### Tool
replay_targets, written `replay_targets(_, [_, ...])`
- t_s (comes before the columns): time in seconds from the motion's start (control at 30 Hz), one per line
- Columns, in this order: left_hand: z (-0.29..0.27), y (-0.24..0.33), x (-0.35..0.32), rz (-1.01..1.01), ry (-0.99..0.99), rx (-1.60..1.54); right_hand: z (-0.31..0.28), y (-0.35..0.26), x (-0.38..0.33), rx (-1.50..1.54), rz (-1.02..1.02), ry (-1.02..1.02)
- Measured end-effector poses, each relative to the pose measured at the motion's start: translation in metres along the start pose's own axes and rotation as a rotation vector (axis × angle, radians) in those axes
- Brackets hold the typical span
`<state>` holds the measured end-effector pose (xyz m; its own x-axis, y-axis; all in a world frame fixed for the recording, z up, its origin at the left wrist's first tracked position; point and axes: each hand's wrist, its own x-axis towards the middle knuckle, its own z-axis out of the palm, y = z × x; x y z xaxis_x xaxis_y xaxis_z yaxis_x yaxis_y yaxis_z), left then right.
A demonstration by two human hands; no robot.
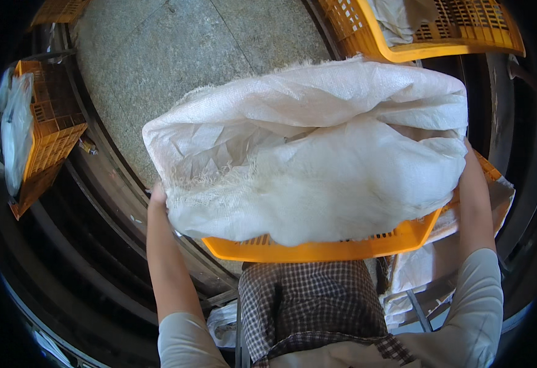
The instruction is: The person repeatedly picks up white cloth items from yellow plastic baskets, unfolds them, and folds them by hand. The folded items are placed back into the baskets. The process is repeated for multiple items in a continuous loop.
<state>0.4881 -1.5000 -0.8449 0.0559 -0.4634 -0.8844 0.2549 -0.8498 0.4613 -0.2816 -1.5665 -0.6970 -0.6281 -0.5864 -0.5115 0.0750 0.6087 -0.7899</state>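
A: Sack (317, 153), white and woven, is the biggest thing in view. It lies over the orange crate (317, 250) in front of the person, and it covers almost the whole top of it. Only the near rim of the crate shows below it.

B: How do you think it handles?

A: I judge it soft and limp. The cloth folds and sags, and the cut edge is frayed with loose threads. It looks light for its size, but bulky, so it flops wherever nobody holds it. The weave seems a little slippery too.

B: Where is a good place to hold it?

A: At the two ends, I think, with a bunch of cloth gathered in each hand. A single thin layer may slide out, and the frayed edge may pull apart.

B: And the hands now?

A: The left hand (157, 195) is at the left end of the sack, touching the edge. The fingers go under the cloth, so I cannot tell how they are closed. The right hand (466, 153) is at the right end, hidden by the sack; only the forearm shows.

B: Smaller things?

A: Another orange crate (440, 37) at the top holds white cloth. A third crate (50, 132) stands at the left, with a clear plastic bag (15, 126) on its side.
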Motion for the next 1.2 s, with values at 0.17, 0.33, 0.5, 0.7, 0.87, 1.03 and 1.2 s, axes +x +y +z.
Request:
replay_targets(0.17, [-0.012,-0.003,-0.062,0.468,0.754,0.715,-0.019,-0.004,-0.043,-0.309,-0.395,0.240])
replay_targets(0.33, [0.064,0.031,-0.093,0.805,0.291,1.338,0.002,0.002,-0.166,-1.051,-0.800,-0.438])
replay_targets(0.5, [0.053,-0.027,-0.151,0.813,-0.063,1.602,-0.009,0.022,-0.216,-1.494,-0.691,-0.494])
replay_targets(0.7, [-0.026,-0.171,-0.248,0.574,-0.023,1.701,-0.078,0.058,-0.283,-1.439,-0.710,-0.563])
replay_targets(0.87, [-0.021,-0.228,-0.199,0.031,-0.120,1.878,-0.062,0.106,-0.290,-1.480,-0.526,-0.356])
replay_targets(1.03, [-0.018,-0.233,-0.152,-0.225,-0.367,1.751,-0.048,0.129,-0.289,-1.548,-0.507,-0.108])
replay_targets(1.2, [-0.068,-0.220,-0.147,-0.411,-0.100,0.241,-0.083,0.167,-0.275,-1.396,-0.446,0.329])
